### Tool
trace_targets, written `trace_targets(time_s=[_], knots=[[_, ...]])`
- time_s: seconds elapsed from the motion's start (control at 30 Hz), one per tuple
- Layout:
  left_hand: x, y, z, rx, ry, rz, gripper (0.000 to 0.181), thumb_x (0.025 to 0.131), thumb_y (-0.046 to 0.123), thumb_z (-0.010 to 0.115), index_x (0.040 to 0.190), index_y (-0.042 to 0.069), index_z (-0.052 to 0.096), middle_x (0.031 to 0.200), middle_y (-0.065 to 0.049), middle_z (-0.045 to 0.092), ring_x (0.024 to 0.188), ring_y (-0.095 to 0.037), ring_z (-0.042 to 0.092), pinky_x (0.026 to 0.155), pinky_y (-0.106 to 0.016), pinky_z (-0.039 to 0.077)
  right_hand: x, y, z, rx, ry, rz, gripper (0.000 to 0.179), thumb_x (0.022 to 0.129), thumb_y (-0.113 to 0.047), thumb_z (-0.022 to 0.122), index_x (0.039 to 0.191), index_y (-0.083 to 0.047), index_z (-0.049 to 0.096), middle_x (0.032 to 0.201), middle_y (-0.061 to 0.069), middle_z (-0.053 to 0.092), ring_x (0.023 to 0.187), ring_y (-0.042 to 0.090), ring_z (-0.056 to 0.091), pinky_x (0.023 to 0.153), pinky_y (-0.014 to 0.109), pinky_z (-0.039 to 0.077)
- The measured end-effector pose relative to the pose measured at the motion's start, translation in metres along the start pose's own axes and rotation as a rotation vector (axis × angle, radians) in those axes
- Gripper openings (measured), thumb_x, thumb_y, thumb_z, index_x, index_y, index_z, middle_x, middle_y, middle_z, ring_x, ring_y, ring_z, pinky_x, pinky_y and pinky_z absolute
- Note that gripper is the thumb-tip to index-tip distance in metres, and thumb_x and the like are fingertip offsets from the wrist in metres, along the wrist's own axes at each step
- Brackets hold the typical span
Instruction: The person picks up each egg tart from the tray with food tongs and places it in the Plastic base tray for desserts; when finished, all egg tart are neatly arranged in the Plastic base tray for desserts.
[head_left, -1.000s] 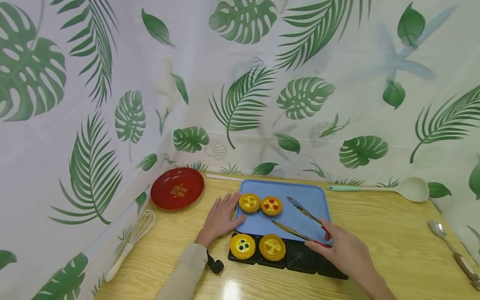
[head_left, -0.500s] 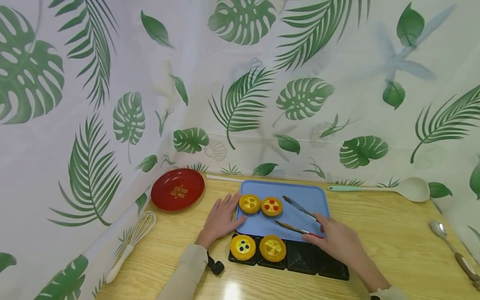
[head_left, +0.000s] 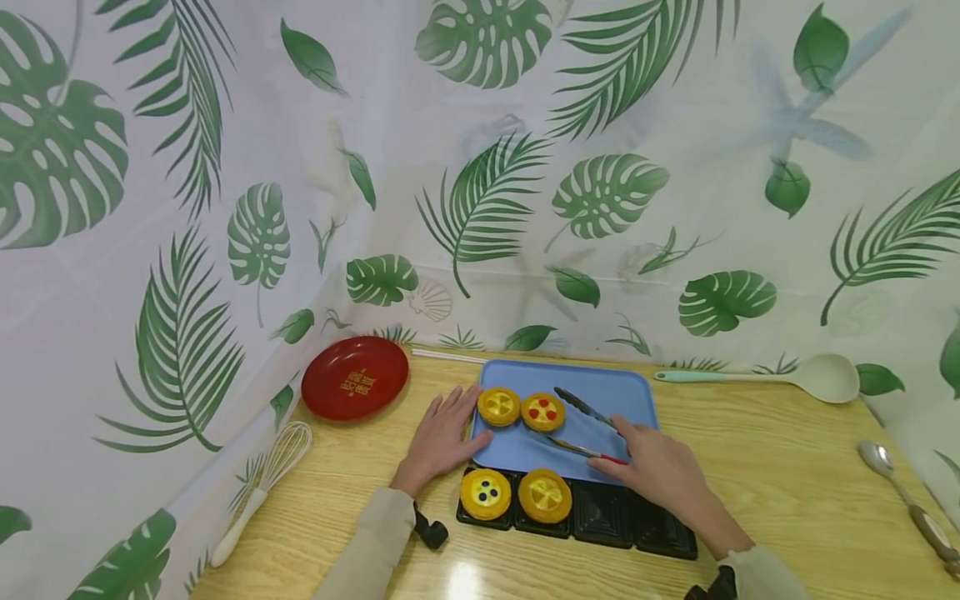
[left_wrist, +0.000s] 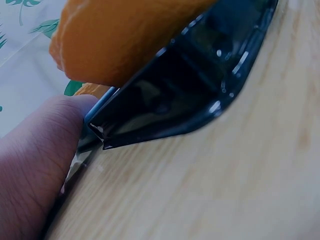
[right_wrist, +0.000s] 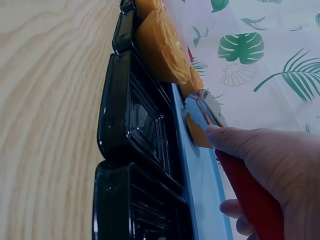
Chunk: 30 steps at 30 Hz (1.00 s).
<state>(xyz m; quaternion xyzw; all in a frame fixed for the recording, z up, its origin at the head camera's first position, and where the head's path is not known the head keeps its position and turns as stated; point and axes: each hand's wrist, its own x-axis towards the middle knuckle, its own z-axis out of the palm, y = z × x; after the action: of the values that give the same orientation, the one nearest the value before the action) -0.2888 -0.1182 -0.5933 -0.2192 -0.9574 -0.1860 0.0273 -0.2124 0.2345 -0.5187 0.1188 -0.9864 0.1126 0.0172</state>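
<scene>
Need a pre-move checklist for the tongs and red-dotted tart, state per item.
1. Right grip holding tongs: ok.
2. Tongs spread, tips beside red-dotted tart: ok.
3. Tips touching that tart: cannot tell.
4. Left grip at blue tray's left edge: ok.
5. Gap to the neighbouring tart: cannot tell, edges look nearly touching.
6. Room in black tray: ok, third compartment from left holds no tart.

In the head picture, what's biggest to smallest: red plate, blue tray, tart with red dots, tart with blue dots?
Blue tray
Red plate
Red-dotted tart and blue-dotted tart, unranked: the blue-dotted one looks slightly bigger but sits nearer the camera.
</scene>
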Motion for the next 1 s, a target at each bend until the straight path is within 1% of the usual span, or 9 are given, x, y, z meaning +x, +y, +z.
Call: trace_targets(time_s=[0.07, 0.13, 0.2, 0.33, 0.43, 0.57, 0.7, 0.87, 1.0], knots=[[0.001, 0.0, -0.001, 0.004, 0.005, 0.002, 0.087, 0.1, 0.069, 0.044, 0.169, 0.021, 0.02, 0.173, 0.004, 0.023, 0.161, -0.025, 0.018, 0.129, -0.051, 0.013, 0.003, 0.0, 0.0, -0.004, 0.005, -0.003, 0.087, 0.087, -0.068, 0.071, 0.145, -0.005, 0.058, 0.083, 0.002, 0.066, 0.053, 0.012, 0.049, 0.04, 0.032, 0.037], [0.001, 0.0, -0.002, 0.001, 0.011, 0.008, 0.087, 0.101, 0.068, 0.045, 0.169, 0.019, 0.021, 0.173, 0.002, 0.025, 0.16, -0.027, 0.019, 0.129, -0.052, 0.014, 0.005, 0.0, 0.0, 0.0, 0.003, -0.005, 0.087, 0.087, -0.067, 0.072, 0.145, -0.004, 0.058, 0.083, 0.003, 0.066, 0.052, 0.012, 0.048, 0.039, 0.032, 0.036], [0.001, 0.001, -0.002, -0.002, 0.014, 0.013, 0.087, 0.101, 0.068, 0.046, 0.169, 0.018, 0.022, 0.173, 0.001, 0.026, 0.16, -0.028, 0.02, 0.129, -0.053, 0.014, 0.006, -0.001, 0.0, 0.007, -0.002, -0.004, 0.086, 0.087, -0.067, 0.072, 0.145, -0.004, 0.059, 0.081, 0.002, 0.065, 0.051, 0.012, 0.047, 0.039, 0.032, 0.035], [0.002, 0.001, -0.002, -0.006, 0.019, 0.018, 0.087, 0.1, 0.067, 0.047, 0.168, 0.018, 0.024, 0.172, 0.001, 0.027, 0.16, -0.028, 0.021, 0.129, -0.054, 0.015, 0.009, -0.001, -0.001, 0.021, -0.015, 0.0, 0.084, 0.088, -0.066, 0.072, 0.144, -0.005, 0.06, 0.068, 0.0, 0.057, 0.048, 0.013, 0.046, 0.038, 0.031, 0.032], [0.002, 0.001, -0.002, -0.004, 0.023, 0.02, 0.087, 0.1, 0.067, 0.047, 0.168, 0.018, 0.024, 0.172, 0.002, 0.027, 0.16, -0.027, 0.021, 0.129, -0.053, 0.015, 0.011, -0.002, 0.0, 0.016, -0.011, 0.0, 0.079, 0.088, -0.065, 0.073, 0.141, -0.006, 0.063, 0.07, 0.0, 0.061, 0.049, 0.013, 0.047, 0.038, 0.03, 0.033], [0.002, -0.001, 0.0, 0.01, 0.012, 0.012, 0.087, 0.1, 0.069, 0.045, 0.169, 0.02, 0.022, 0.173, 0.004, 0.025, 0.16, -0.026, 0.02, 0.129, -0.052, 0.014, 0.013, -0.002, 0.001, 0.009, -0.019, 0.001, 0.072, 0.087, -0.064, 0.075, 0.133, -0.009, 0.067, 0.077, 0.0, 0.066, 0.054, 0.012, 0.05, 0.039, 0.031, 0.038], [0.001, -0.002, 0.002, 0.01, 0.005, 0.005, 0.088, 0.1, 0.07, 0.044, 0.169, 0.02, 0.021, 0.173, 0.005, 0.024, 0.16, -0.024, 0.019, 0.129, -0.051, 0.013, 0.014, -0.004, 0.003, 0.011, -0.022, 0.003, 0.07, 0.086, -0.064, 0.075, 0.128, -0.009, 0.068, 0.075, -0.001, 0.065, 0.055, 0.012, 0.051, 0.041, 0.03, 0.039], [0.001, -0.003, 0.003, 0.012, 0.003, 0.008, 0.089, 0.1, 0.071, 0.043, 0.169, 0.02, 0.021, 0.173, 0.006, 0.023, 0.161, -0.023, 0.018, 0.129, -0.051, 0.013, 0.016, -0.005, 0.005, 0.003, -0.008, 0.0, 0.07, 0.086, -0.065, 0.075, 0.129, -0.009, 0.069, 0.077, 0.0, 0.067, 0.056, 0.012, 0.053, 0.041, 0.03, 0.04], [0.001, -0.004, 0.001, 0.007, 0.007, 0.009, 0.088, 0.1, 0.07, 0.043, 0.169, 0.02, 0.021, 0.173, 0.005, 0.024, 0.161, -0.024, 0.019, 0.129, -0.051, 0.014, 0.018, -0.005, 0.005, -0.014, -0.01, 0.003, 0.074, 0.085, -0.066, 0.075, 0.131, -0.008, 0.068, 0.077, 0.001, 0.068, 0.055, 0.012, 0.053, 0.04, 0.03, 0.04]])
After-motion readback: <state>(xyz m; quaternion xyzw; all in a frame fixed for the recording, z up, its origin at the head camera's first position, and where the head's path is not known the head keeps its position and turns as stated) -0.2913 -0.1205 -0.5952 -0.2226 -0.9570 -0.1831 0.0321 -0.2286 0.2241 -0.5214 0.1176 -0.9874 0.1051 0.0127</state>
